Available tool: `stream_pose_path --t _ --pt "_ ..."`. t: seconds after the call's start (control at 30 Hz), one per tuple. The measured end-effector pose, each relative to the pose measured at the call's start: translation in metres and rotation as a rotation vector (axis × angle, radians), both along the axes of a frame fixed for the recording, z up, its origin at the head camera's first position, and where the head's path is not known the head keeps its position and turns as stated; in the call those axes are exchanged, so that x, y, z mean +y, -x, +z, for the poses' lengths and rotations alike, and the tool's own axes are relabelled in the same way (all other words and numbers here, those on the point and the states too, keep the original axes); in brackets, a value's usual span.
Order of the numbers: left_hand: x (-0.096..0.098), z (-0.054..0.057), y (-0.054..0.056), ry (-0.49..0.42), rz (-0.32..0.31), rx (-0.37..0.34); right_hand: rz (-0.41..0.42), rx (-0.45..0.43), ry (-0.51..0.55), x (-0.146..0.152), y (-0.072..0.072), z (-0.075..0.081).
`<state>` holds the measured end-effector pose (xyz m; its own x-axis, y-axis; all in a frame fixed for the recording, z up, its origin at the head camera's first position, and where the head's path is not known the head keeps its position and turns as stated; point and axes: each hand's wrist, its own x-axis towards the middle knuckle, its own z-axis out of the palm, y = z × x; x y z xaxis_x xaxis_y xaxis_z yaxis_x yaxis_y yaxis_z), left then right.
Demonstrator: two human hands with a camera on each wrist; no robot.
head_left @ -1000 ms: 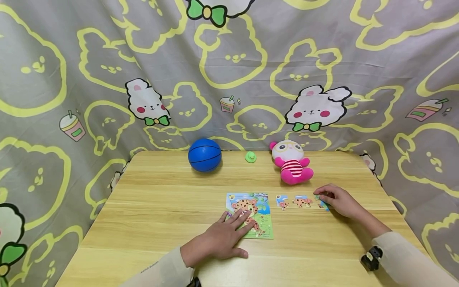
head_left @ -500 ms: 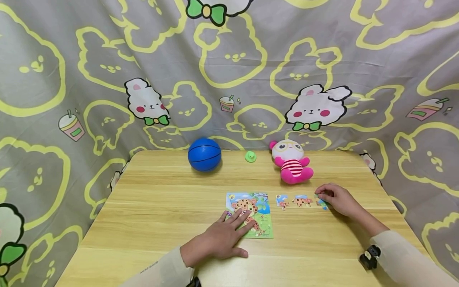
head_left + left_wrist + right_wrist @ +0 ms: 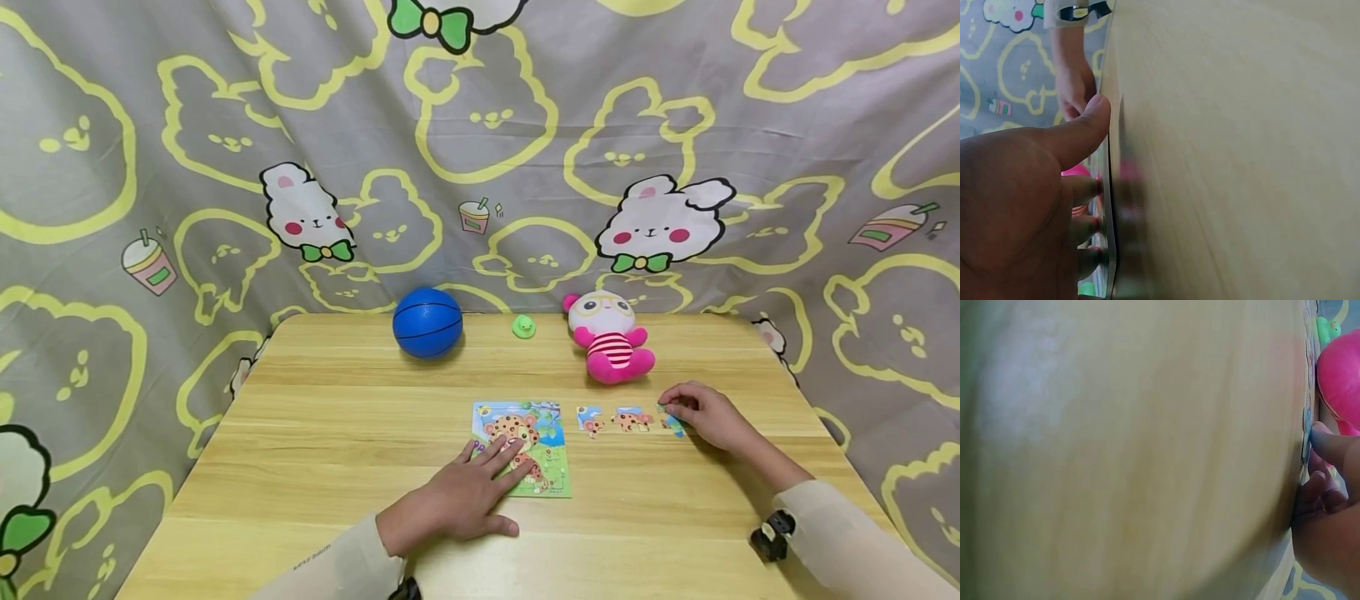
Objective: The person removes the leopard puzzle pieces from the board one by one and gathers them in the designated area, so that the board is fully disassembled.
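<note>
My left hand [image 3: 465, 498] lies with spread, straight fingers on a square jigsaw puzzle [image 3: 553, 477] showing a spotted cub; the fingers hide part of the picture. The left wrist view has the same hand [image 3: 1016, 206], its fingertips on the board's top. To the right, my right hand [image 3: 705, 419] pinches a blue-green puzzle piece [image 3: 674, 425] at the table surface, thumb and fingers bent. In the right wrist view the thumb touches that piece [image 3: 1307, 434], seen edge-on. Left of it in the row lie a spotted piece [image 3: 632, 420] and a sky-blue corner piece [image 3: 589, 421].
Along the back of the wooden table [image 3: 322, 467] stand a blue ball [image 3: 427, 323], a small green duck [image 3: 524, 327] and a pink panda plush [image 3: 611, 342]. A grey patterned curtain [image 3: 517, 142] hangs behind and around the table.
The blue-green piece under my right fingers has turned and shifted slightly since a second ago; little moves in the last half second. My left hand stays in place on the puzzle.
</note>
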<state>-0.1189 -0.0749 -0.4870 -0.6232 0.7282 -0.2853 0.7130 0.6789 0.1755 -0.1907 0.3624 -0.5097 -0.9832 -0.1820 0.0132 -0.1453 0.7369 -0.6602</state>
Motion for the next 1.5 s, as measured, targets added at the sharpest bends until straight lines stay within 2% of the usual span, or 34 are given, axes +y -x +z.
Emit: stream_pose_path --t 0.17,0.33,0.6,0.83,1.13,1.3,1.5 --pt "0.000 -0.001 0.001 -0.009 0.004 0.004 0.001 0.005 0.006 0.001 0.000 0.000" --pt "-0.001 0.003 0.003 -0.025 0.015 -0.009 -0.006 -0.005 0.016 0.002 0.000 -0.001" --pt "-0.002 0.004 0.009 -0.025 -0.026 0.086 -0.012 -0.010 0.054 0.001 0.000 -0.002" --pt "-0.004 0.006 0.009 -0.048 -0.032 0.079 -0.014 -0.021 0.059 0.001 0.001 -0.002" --pt "-0.022 0.007 0.009 -0.129 0.053 0.014 0.019 -0.015 0.061 -0.004 -0.001 0.008" --pt "-0.039 0.006 0.008 -0.143 0.101 -0.007 0.034 -0.019 0.059 -0.009 -0.004 0.014" --pt "-0.054 0.003 0.007 -0.150 0.128 -0.045 0.051 -0.014 0.077 -0.021 -0.007 0.020"
